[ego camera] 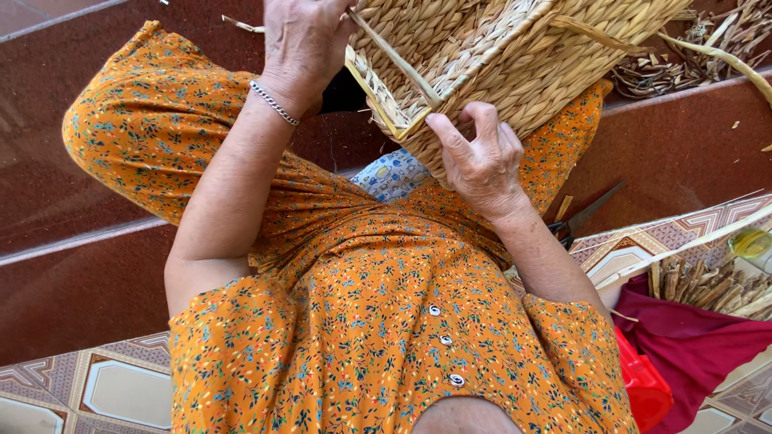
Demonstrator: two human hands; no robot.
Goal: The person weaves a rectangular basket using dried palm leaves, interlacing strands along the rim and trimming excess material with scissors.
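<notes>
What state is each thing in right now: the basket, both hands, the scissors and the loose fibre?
Woven basket: tilted on the lap, unfinished rim.
Left hand: gripping a fibre strand.
Right hand: pressed on the basket's corner.
Scissors: lying on the floor, untouched.
Dried fibre pile: loose, beside a red cloth.
</notes>
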